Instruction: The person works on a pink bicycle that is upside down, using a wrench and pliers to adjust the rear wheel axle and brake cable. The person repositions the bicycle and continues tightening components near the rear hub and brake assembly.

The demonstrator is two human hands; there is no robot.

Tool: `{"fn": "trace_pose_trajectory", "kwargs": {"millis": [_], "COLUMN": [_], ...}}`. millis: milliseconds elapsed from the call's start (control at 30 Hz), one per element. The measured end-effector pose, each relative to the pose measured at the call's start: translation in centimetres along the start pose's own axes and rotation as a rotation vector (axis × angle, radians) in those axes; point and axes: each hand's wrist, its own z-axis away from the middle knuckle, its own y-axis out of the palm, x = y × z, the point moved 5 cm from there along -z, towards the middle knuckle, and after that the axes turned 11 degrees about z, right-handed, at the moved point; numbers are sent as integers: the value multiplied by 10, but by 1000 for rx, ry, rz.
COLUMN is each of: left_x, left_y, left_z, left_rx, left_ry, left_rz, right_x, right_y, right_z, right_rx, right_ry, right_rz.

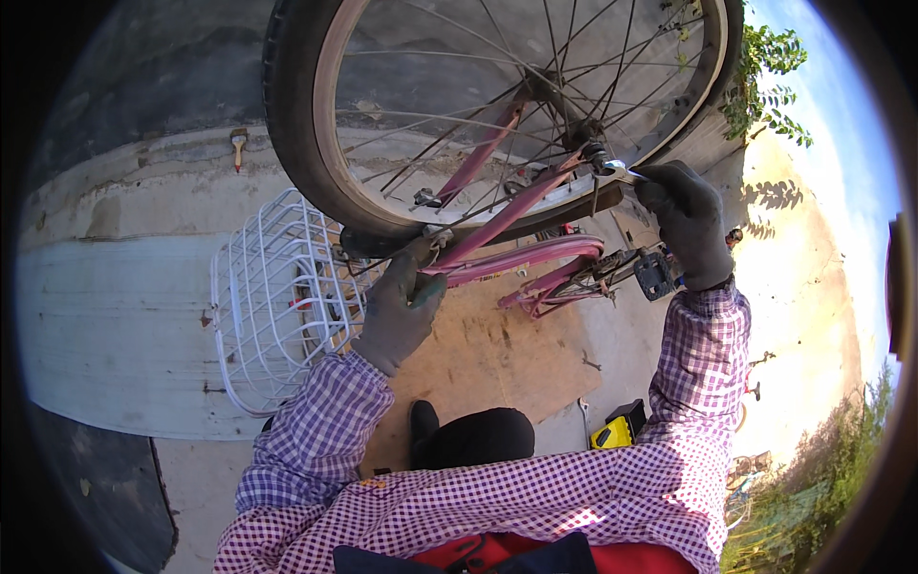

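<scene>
An upturned bicycle with a pink frame [521,256] stands before me, its spoked wheel [297,100] raised at the top. My right hand [690,212], in a dark grey glove, is closed around a silver wrench [622,173]. The wrench's head meets the axle nut at the wheel's hub, by the end of the pink fork [521,203]. Lower left, my left hand [397,311], gloved too, grips the fork near its crown, below the tyre. Its fingertips are partly hidden behind the metal.
A white wire basket [277,297] sits left of my left hand. Under the bicycle lies a brown board [497,354]. A black pedal [654,275] juts out below my right hand. A yellow-and-black case [617,429] and another wrench [584,417] lie nearby; a brush [238,145] is farther left.
</scene>
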Motion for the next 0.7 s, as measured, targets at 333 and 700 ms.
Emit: {"fn": "trace_pose_trajectory", "kwargs": {"millis": [333,700], "left_x": [-5,-4], "left_y": [0,-2], "left_z": [0,0], "left_rx": [-8,18], "left_ry": [21,9], "left_rz": [-27,-101], "right_x": [-19,55], "right_y": [55,131], "right_z": [28,62], "right_rx": [108,-33], "right_ry": [228,498], "right_rz": [-547,-1048]}}
